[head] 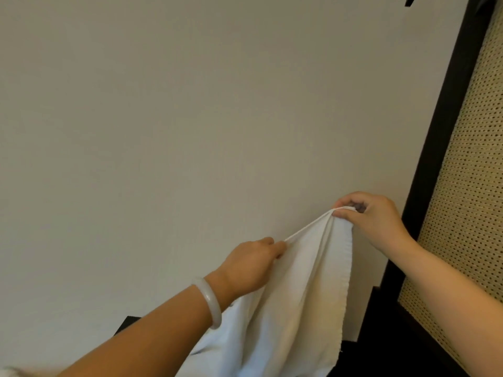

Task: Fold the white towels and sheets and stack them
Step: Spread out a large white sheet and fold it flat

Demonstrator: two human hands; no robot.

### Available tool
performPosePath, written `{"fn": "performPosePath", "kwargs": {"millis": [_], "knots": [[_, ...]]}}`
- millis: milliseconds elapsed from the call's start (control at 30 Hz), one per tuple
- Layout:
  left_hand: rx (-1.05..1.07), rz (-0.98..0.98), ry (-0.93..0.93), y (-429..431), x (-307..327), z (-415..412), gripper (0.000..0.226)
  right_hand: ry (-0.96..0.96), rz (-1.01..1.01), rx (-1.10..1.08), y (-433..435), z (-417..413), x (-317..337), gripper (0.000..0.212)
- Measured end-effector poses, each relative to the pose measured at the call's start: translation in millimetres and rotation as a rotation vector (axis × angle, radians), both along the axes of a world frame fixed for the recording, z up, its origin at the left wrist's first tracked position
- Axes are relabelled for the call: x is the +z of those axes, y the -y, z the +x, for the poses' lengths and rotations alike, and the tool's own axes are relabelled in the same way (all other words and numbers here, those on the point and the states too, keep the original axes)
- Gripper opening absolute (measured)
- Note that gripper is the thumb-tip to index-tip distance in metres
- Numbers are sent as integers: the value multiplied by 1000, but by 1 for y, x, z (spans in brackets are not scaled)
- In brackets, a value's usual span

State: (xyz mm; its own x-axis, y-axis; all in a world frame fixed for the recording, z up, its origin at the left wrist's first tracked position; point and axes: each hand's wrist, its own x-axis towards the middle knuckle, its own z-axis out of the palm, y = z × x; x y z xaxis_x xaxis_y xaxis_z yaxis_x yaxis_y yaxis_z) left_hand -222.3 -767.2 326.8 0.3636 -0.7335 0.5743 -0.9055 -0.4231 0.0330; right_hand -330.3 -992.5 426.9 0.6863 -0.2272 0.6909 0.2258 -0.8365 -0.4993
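Note:
A white sheet [288,300] hangs in the air in front of a plain wall, falling out of view at the bottom edge. My right hand [373,219] pinches one bunched corner of it at the top. Lower and to the left, my left hand [253,265] grips the sheet's top edge, which runs taut between the two hands. A pale bangle [209,303] sits on my left wrist. The lower part of the sheet is hidden below the frame.
A beige wall [190,118] fills most of the view. At the right stands a dark wooden frame [435,159] with a woven cane panel [473,186]. A dark edge [130,322] shows beside my left forearm.

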Motion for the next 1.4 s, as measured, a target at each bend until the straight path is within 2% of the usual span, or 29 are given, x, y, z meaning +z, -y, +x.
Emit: {"fn": "performPosePath", "kwargs": {"millis": [167, 367, 467, 600, 667, 900, 1100, 1200, 1300, 1400], "knots": [[-116, 13, -251, -5, -51, -23, 25, -4, 27, -26, 4, 10, -4, 13], [-20, 30, -479, -2, -118, -45, 33, 37, 54, -68, 6, 17, -4, 12], [-47, 12, -614, -2, -129, -50, 34, 21, 48, -84, 8, 17, -3, 7], [-147, -8, -869, -11, -122, -48, 8, 21, 62, -110, 12, 15, -6, 3], [-193, -31, -952, -17, -121, -46, 16, 28, 78, -106, 14, 14, -8, 3], [-93, -108, -631, -34, -126, -25, 27, 13, 88, -124, 22, 9, -10, 3], [-3, 26, -592, -55, -120, -4, 34, 4, 88, -138, 29, 0, -9, 10], [20, 38, -564, -66, -116, 8, 31, -115, -31, -180, 36, -6, -11, 15], [175, -174, -439, -83, -61, 40, 23, -207, -165, -321, 49, -14, -11, 6], [222, -307, -211, -90, 54, 65, 18, -107, -37, -362, 57, -15, 6, 7]]}}
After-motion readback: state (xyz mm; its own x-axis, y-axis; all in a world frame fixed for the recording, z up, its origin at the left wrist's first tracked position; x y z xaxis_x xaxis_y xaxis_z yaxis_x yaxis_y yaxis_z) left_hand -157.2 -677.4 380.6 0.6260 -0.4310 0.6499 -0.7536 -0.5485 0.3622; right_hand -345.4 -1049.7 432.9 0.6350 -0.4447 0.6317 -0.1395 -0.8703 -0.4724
